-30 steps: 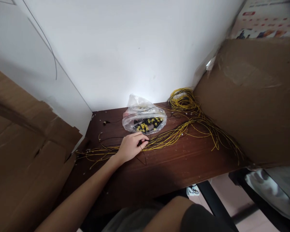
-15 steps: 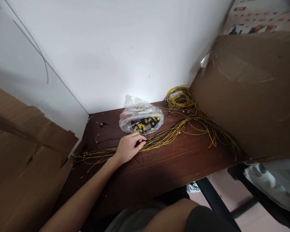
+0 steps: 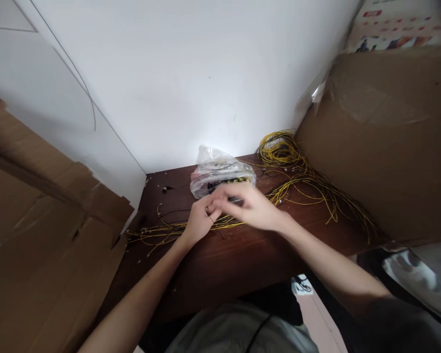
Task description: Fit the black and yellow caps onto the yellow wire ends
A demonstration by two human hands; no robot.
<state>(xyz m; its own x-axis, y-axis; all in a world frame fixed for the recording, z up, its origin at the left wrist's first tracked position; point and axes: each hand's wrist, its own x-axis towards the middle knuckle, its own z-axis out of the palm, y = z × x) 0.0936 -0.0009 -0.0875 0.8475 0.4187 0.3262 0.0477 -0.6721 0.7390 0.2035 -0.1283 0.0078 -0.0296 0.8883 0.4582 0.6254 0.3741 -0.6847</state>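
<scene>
- Head view: two bare hands meet above a dark brown bench (image 3: 242, 267), near the middle of the scene.
- Left hand (image 3: 201, 218): rests over the wire bundle, back of the hand upward, fingers curled to a narrow grip on a thin dark wire (image 3: 212, 220), which loops out beside the thumb. The fingertips are partly covered.
- Right hand (image 3: 255, 208): extends from the right side, blurred, fingers bent toward the left hand and overlapping its fingertips. Whether it grips anything cannot be told.
- Wire bundle (image 3: 288, 182): yellow and black strands, laid lengthwise across the bench, passing beneath both hands. The left ends fan out near the left cardboard (image 3: 59, 245); the right ends spread beside the right cardboard box (image 3: 382, 147).
- Wire coil (image 3: 266, 156): yellow and black, located at the rear right of the bench, against the white wall (image 3: 206, 73).
- Clear plastic bag (image 3: 199, 188): positioned behind the hands, its opening facing forward. It contains black and yellow connectors (image 3: 238, 180), partly hidden by the right hand.
- Single connector (image 3: 165, 189): lies on the bench, left of the bag, attached to a thin dark lead.
- White scraps (image 3: 138, 261): scattered over the left part of the bench.
</scene>
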